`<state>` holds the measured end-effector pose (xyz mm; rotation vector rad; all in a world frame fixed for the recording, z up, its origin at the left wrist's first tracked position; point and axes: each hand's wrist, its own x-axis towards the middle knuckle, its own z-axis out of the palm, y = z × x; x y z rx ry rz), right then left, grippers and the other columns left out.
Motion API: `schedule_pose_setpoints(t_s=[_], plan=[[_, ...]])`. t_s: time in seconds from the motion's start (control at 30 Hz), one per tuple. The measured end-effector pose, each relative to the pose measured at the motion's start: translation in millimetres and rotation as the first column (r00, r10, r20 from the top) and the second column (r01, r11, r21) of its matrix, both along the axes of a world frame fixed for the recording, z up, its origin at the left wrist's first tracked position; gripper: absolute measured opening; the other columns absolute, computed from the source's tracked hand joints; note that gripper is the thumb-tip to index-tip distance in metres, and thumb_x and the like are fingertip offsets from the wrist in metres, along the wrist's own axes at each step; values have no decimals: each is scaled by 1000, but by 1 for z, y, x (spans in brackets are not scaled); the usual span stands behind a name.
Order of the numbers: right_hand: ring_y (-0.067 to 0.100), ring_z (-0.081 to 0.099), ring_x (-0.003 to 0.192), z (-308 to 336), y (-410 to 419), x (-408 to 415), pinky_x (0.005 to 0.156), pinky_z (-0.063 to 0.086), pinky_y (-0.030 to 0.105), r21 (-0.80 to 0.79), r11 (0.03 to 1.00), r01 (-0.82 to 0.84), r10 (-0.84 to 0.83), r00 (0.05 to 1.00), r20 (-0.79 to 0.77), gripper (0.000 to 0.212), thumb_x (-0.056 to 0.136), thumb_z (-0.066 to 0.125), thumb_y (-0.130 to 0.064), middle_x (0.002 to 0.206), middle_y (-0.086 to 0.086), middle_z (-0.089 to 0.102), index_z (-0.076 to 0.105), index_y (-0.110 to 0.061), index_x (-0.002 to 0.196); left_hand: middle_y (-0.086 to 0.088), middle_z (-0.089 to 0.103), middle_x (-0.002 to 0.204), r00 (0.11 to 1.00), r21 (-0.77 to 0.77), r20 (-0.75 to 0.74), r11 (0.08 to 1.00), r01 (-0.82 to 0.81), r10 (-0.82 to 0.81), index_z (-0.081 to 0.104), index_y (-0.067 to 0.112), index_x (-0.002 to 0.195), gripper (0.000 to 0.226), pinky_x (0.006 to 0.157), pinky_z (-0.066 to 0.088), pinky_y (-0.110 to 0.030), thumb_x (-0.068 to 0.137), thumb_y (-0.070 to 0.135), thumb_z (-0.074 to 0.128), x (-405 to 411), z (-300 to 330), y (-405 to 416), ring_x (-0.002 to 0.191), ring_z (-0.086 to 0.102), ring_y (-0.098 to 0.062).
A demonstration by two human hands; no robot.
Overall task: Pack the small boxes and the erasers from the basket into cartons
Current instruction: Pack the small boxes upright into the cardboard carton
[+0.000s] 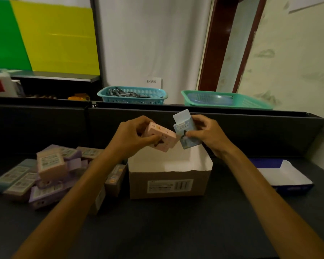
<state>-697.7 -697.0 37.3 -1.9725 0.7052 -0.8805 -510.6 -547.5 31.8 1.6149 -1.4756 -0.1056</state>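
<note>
left hand: fingers curled round a pink box, thumb on its near face, held tilted above the open carton

right hand: fingers and thumb pinch a blue box by its sides; its top flap stands up open

why held so: both boxes hang just over the carton's mouth, nearly touching each other; likely being checked or lined up before going in, though which goes first I cannot tell

carton: brown outside, white inside, flaps up, printed label on its near wall; sits mid-counter directly under the hands, so a drop is short; contents not visible from this angle

loose boxes: pile of pink, purple and pale green small boxes heaped on the counter to the left of the carton, within reach of the left arm; a few brown ones lie partly hidden beneath the forearm

erasers: cannot tell them apart from the boxes in this blur

blue tray: shallow blue-and-white lid or tray, right of the carton, well apart from the hands

counter: dark, matt, bare patch in the near middle; a low dark partition runs along its far edge

far ledge: blue basket with dark pen-like items, green basket holding a pale dish, small paper sign between them

room: dim; white curtain, dark red door frame right, green and yellow sheets far left
</note>
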Motion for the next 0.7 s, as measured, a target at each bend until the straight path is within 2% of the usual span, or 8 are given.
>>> schedule_pose_setpoints(t_s=[0.1, 0.2, 0.3, 0.43, 0.5, 0.57, 0.63, 0.7], plan=[[17, 60, 105, 0, -12, 1, 78, 54, 28, -17, 1000, -17, 18, 1000, 21, 43, 80, 70, -7, 117, 4, 59, 54, -20, 118, 13, 59, 97, 996, -16, -19, 996, -84, 84, 50, 25, 99, 31, 62, 52, -10, 78, 22, 72, 0, 1, -3, 82, 61, 1], [14, 63, 100, 1, -22, 2, 74, 55, 24, 16, 999, -34, 33, 997, 64, 34, 82, 70, -10, 112, 4, 63, 57, -18, 112, 9, 59, 103, 987, -7, -73, 989, -145, 144, 46, 23, 98, 37, 60, 53, -15, 75, 19, 75, 13, 3, -3, 90, 59, -5], [10, 63, 97, 2, -27, 6, 73, 54, 23, -29, 999, -38, 39, 999, 31, 33, 81, 71, -13, 107, -1, 64, 57, -18, 110, 13, 54, 102, 984, 64, -94, 988, -144, 149, 45, 24, 106, 46, 66, 52, -19, 73, 16, 77, 27, 7, -4, 93, 57, -5], [7, 62, 97, 6, -32, 14, 73, 54, 23, -70, 993, -94, 90, 994, -57, 35, 81, 73, -14, 106, -4, 64, 55, -16, 111, 15, 47, 108, 994, 144, -4, 984, -109, 111, 44, 26, 123, 50, 61, 47, -15, 80, 16, 69, 33, 8, -14, 98, 51, -5], [8, 63, 97, 9, -34, 19, 77, 55, 26, -100, 988, -116, 105, 989, -109, 37, 80, 74, -15, 107, -3, 64, 56, -17, 112, 13, 46, 109, 997, 154, 15, 985, -82, 81, 46, 26, 122, 45, 61, 44, -14, 83, 16, 66, 35, 9, -19, 99, 50, -7], [7, 63, 94, 12, -34, 22, 73, 55, 24, -143, 979, -142, 115, 976, -185, 37, 81, 73, -16, 103, -7, 64, 56, -19, 113, 16, 49, 103, 998, 165, 34, 985, -55, 50, 46, 27, 119, 45, 64, 45, -14, 81, 16, 68, 36, 10, -23, 94, 53, -6], [9, 63, 94, 16, -35, 23, 68, 55, 22, -155, 967, -203, 158, 953, -259, 38, 80, 73, -15, 102, -8, 63, 55, -19, 114, 19, 52, 95, 998, 170, 37, 984, -48, 42, 47, 27, 116, 49, 63, 44, -12, 76, 15, 72, 38, 12, -25, 87, 55, -1], [13, 64, 94, 17, -35, 24, 71, 58, 28, -158, 953, -260, 195, 921, -336, 44, 79, 75, -15, 106, -5, 63, 54, -19, 117, 17, 54, 96, 998, 196, 52, 980, -44, 35, 46, 24, 116, 55, 61, 44, -10, 72, 13, 76, 41, 13, -26, 83, 56, 3]])
